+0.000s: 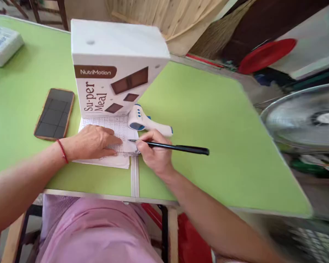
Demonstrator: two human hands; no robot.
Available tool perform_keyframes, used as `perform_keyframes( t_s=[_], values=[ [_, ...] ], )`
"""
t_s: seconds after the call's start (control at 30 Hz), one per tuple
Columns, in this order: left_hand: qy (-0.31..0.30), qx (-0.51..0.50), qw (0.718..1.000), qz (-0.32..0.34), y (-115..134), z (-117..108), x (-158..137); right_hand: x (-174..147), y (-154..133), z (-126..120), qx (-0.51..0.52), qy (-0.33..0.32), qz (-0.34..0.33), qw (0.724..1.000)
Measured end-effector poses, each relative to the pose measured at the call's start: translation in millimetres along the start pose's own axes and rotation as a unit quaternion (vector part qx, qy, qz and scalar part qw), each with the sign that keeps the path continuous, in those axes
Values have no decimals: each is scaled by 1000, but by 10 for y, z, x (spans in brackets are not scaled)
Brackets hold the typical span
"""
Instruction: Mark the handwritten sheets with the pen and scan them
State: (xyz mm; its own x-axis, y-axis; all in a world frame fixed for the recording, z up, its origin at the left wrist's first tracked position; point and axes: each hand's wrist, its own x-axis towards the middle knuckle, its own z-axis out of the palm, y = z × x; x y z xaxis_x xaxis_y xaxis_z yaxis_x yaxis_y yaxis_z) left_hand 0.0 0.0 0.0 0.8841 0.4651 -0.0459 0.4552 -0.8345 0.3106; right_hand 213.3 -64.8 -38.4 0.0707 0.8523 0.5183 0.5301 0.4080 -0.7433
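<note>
My left hand (94,142) lies flat with its fingers stretched over a notebook (126,146) whose page carries dense handwriting. Between the fingers of my right hand (155,151) is a black pen (181,148), its tip at the right side of the page. Just beyond that hand rests a white and blue infrared thermometer (149,122), lying on its side by the notebook's upper right corner. A tall white box (98,91) printed "NutriMotion Su-per Meal" stands upright behind the notebook and hides the area at its back.
On the green folding table (208,146), a smartphone (55,113) with a dark screen lies left of the box. A small white box (5,45) sits at the far left corner. Beyond the right edge are a fan (304,117) and a red basin (267,56).
</note>
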Motion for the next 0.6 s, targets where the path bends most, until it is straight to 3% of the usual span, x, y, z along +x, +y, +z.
perform_keyframes(
  t_s=[0.2,0.6],
  values=[
    [9,1,1000,1,-3,3,-11,-14,-8,0,-30,-12,33,999],
    [13,6,1000,2,-1,-9,-19,-16,-12,-4,-23,-18,16,999]
  ],
)
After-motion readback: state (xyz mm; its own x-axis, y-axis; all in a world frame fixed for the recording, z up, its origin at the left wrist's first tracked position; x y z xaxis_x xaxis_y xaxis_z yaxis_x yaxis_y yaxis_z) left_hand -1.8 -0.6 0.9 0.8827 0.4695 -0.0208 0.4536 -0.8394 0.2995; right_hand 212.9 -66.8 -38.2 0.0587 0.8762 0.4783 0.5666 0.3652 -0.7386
